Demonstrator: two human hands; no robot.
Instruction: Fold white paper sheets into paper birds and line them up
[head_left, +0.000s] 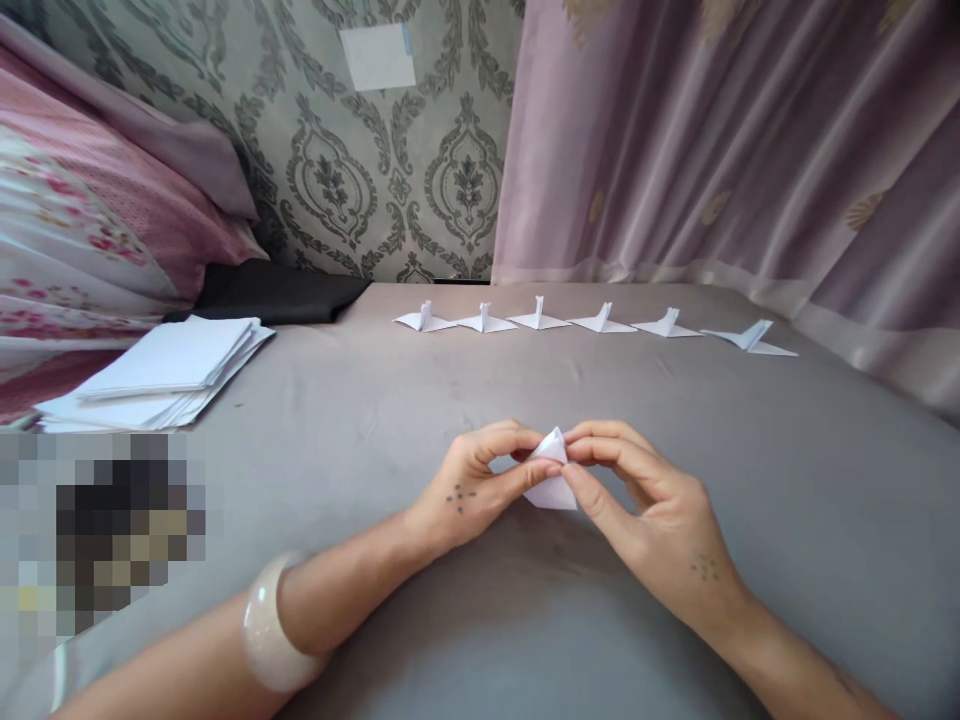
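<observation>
Both hands meet over the grey sheet, low and centre in the view. The left hand and right hand each pinch a small folded paper between thumb and fingertips, one on either side. The paper is white and triangular, its point upward and its lower edge just above or touching the sheet; I cannot tell which.

It looks light and thin, stiffened somewhat by its folds but easy to crush or tear, so a soft grip at the creased edges and corners seems best. A hard squeeze across the middle would likely flatten it.

Well beyond the hands, 6 finished paper figures stand in a row near the far edge, each apart from the next. At the far left lies a stack of sheets, loosely fanned, with a dark cloth behind it and floral pillows further left. A curtain hangs at the right. A pale bangle sits on the left wrist. Nothing lies between the hands and the row.
</observation>
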